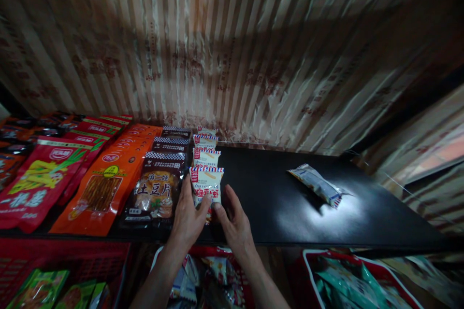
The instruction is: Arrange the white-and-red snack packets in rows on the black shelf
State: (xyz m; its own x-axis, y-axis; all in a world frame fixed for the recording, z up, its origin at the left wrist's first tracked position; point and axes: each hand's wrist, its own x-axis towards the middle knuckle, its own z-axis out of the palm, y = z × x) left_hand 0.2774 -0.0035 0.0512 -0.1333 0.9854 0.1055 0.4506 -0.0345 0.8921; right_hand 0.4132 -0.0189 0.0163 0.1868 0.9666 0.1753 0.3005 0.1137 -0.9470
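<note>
Black shelf board (290, 212) runs across in front of me, and both my hands meet at its front edge on a small white packet (206, 184) with a red-and-blue striped top. My left hand (186, 219) holds the packet's left edge: the fingers run up along its side and the thumb lies across its lower front. My right hand (235, 224) is unclenched, fingers spread, with the index fingertip touching the packet's lower right corner. The packet stands leaning back at the head of a short row of matching white packets (205, 156) that reaches to the striped backing wall (232, 48).

Just left of that row sits a row of dark brown packets (155, 193), touching my left fingers; next come orange packets (103, 186), then red packets (41, 178). Well to the right, a single pale packet (319, 184) lies flat on the bare board, apart from everything else. Below the shelf, under my wrists, a red basket (203, 251) holds more snack packets, and another red basket (308, 260) with green packs sits to its right.
</note>
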